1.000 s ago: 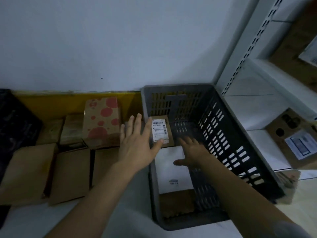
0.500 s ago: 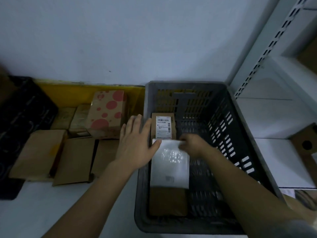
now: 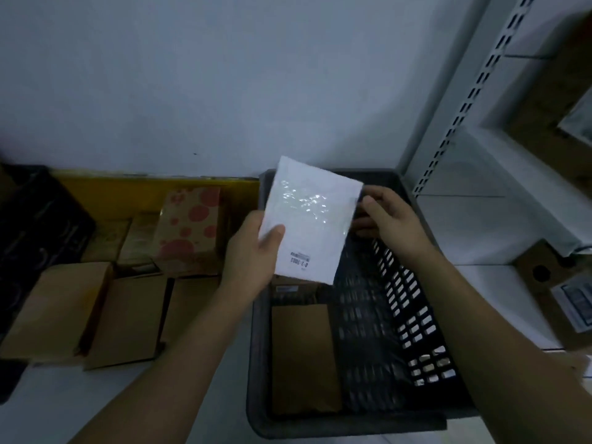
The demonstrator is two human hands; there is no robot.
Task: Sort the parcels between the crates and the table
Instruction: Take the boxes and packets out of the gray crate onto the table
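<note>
Holding a white padded mailer [image 3: 309,222] above the far end of the grey crate [image 3: 413,318], the left hand [image 3: 253,254] pinches its lower left edge, thumb on the front face and fingers hidden behind. The right hand [image 3: 389,219] sits at the mailer's right edge with fingers curled toward it; whether they actually grip the mailer cannot be told, as the fingertips are hidden behind it. The mailer is tilted, its top edge leaning toward the wall, with a small printed label near its lower edge and a shiny patch across the middle.

Inside the crate, a flat brown parcel [image 3: 302,357] lies along the left wall near the front edge, and another brown parcel [image 3: 293,291] shows just beyond it, partly hidden under the mailer. The crate stands at the right end of the table [image 3: 38,408], close to a white shelving upright [image 3: 474,94].

To the left of the crate, on the table, three plain brown boxes [image 3: 128,318] lie side by side in a row. Behind them, toward the wall, stands a box with red spots [image 3: 192,229], with two smaller brown parcels [image 3: 123,238] just beside it on the left. A black crate [image 3: 35,232] sits at the table's far left edge. On the shelf at the right lies a cardboard box with a label [image 3: 557,283].
</note>
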